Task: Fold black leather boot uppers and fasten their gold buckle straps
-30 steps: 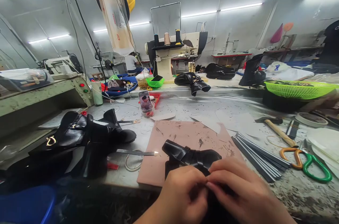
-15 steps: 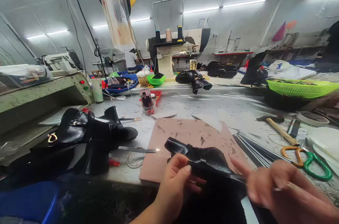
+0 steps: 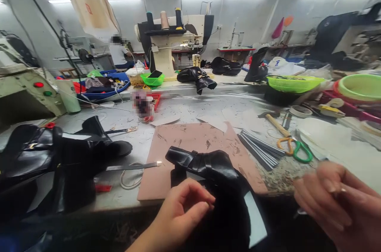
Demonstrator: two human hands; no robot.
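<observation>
A black leather boot upper [image 3: 208,164] with a strap across it lies on its side over the pink board [image 3: 190,137], its dark shaft hanging toward me past the table edge. My left hand [image 3: 181,208] is in front of it, thumb and fingertips pinched together; what lies between them, if anything, is too small to make out. Off to the right, away from the boot upper, my right hand [image 3: 330,196] is closed and blurred. A small pale tip shows at its fingers and a thin shiny bit below them; I cannot name either one. A white strip [image 3: 256,220] shows on the dark shaft.
Black boots [image 3: 29,145] are heaped at left beside a strap [image 3: 133,166]. At right lie dark-and-white strips [image 3: 258,149], scissors [image 3: 302,152], a hammer [image 3: 276,125] and a tape roll [image 3: 300,111]. A sewing machine [image 3: 166,53] stands behind; a person [image 3: 119,53] sits farther back.
My view has turned right. My right hand has moved away from the boot upper to the right. My left hand, earlier at the boot upper's edge, now sits slightly lower with its fingers pinched.
</observation>
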